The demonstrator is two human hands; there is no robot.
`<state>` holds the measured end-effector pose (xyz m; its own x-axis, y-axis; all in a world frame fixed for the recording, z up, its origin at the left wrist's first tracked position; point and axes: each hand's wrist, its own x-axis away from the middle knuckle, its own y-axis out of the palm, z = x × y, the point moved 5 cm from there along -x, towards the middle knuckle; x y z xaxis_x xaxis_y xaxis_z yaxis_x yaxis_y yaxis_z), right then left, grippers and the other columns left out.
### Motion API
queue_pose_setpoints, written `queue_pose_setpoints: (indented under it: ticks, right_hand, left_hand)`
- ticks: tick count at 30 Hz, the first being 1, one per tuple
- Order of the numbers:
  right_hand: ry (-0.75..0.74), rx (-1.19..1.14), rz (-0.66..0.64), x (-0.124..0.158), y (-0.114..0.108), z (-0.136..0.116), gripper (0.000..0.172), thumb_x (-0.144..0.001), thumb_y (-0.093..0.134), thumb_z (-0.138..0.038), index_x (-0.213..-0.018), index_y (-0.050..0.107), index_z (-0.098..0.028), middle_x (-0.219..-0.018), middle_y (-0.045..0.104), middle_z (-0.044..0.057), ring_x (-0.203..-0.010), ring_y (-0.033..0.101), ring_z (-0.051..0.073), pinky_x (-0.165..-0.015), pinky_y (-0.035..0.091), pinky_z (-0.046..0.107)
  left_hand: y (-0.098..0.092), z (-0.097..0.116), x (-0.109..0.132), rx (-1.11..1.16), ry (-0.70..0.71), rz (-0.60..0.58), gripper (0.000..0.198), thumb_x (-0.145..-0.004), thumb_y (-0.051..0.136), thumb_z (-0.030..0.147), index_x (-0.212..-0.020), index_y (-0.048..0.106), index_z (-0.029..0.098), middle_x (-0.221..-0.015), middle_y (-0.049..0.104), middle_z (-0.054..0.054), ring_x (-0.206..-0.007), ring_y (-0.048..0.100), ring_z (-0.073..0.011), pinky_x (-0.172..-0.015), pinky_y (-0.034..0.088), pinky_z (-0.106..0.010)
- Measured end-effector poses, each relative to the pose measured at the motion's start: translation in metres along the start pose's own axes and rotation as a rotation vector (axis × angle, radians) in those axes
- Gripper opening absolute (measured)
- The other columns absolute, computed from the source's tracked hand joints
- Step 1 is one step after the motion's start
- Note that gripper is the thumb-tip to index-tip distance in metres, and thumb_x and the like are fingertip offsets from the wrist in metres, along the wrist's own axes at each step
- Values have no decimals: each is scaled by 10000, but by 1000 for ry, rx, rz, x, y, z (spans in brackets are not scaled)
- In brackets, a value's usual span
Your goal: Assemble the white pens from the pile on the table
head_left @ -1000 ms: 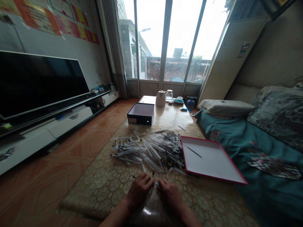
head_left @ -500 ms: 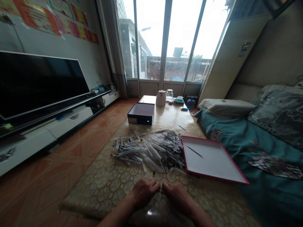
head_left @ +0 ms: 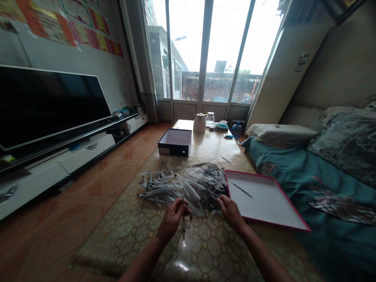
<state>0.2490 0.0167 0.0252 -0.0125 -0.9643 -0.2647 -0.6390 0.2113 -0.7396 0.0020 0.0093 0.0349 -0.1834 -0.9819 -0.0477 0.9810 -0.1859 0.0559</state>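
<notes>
A heap of clear pen barrels with dark ends and thin dark pieces lies on the table. My left hand is closed at the heap's near edge, pinching a slender pen that stands roughly upright and shows above and below the fingers. At the heap's right side, my right hand has its fingertips pressed together among the black pen caps; whatever is between them is hidden. Just right of that hand lies a shallow box lid with a red rim, and one thin dark refill rests in it.
Farther up the patterned table stand a dark open box, a beige kettle, a glass jar and a tissue pack. A sofa borders the right side, and a TV cabinet is at left.
My hands were together near the table's front edge; they have parted and moved forward. The left is now before the heap with a pen, the right at the heap's right side.
</notes>
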Motion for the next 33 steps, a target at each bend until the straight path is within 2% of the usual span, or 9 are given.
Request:
queue_pose_setpoints:
  ticks: [3,6,8,10,13,15,17,24,33]
  right_hand:
    - [101,-57,130,-27,4,-9,236,-826,406,-308,-862,593,-167,-693,642,51,-619,616,177,-568,411,247]
    - [144,-174,200,-40,-4,-11,342,-805,431,-304,-1082,539,-135,-873,663,87,-591,633,159,-580,446,251]
    - [156,-232,253,-33,-9,-12,343,-806,438,-323,-1075,542,-136,-917,659,95,-566,628,147,-580,454,250]
    - [155,-252,249,-17,-6,-15,299,-824,427,-373,-948,587,-151,-790,665,68,-539,610,146,-544,442,240]
    - [147,-334,30,17,20,-25,379,-849,389,-463,-682,584,-184,-526,588,5,-432,540,131,-433,374,213]
    - [159,-400,-93,39,39,-32,430,-854,370,-497,-641,578,-188,-493,571,-7,-399,509,121,-413,352,208]
    - [151,-437,-134,56,52,-37,459,-859,353,-508,-624,582,-188,-484,564,-10,-431,523,126,-444,362,210]
    - [116,-453,-101,66,58,-43,451,-856,371,-499,-609,579,-184,-490,545,-18,-465,519,124,-466,354,208]
    - [201,-546,-55,71,59,-30,416,-802,460,-530,-624,582,-174,-555,601,14,-483,533,135,-481,402,221]
  left_hand:
    - [24,-29,2,295,-196,104,270,-659,691,362,-788,645,129,-749,661,-67,-643,600,-134,-613,464,-235]
    - [28,-52,10,525,-327,221,258,-609,745,299,-780,649,131,-677,639,-34,-597,593,-109,-589,471,-213]
    - [26,-62,17,633,-385,302,203,-634,735,241,-778,638,136,-654,635,-23,-604,606,-106,-603,487,-210]
    - [22,-67,24,694,-424,381,137,-670,707,178,-769,622,138,-665,644,-27,-621,626,-112,-626,507,-219]
    - [21,-68,29,742,-418,449,79,-724,647,110,-781,598,138,-700,660,-40,-647,648,-122,-661,528,-237]
    - [22,-67,30,763,-395,465,73,-749,611,85,-793,587,138,-717,664,-43,-659,655,-124,-682,536,-249]
    - [23,-68,32,772,-377,485,75,-767,582,69,-798,580,138,-729,665,-42,-665,657,-121,-697,541,-258]
    - [26,-71,34,741,-349,507,91,-762,584,56,-796,580,139,-735,663,-34,-671,658,-120,-680,548,-255]
    - [31,-79,36,634,-383,524,73,-716,653,115,-697,584,126,-600,646,-28,-564,647,-130,-584,550,-243]
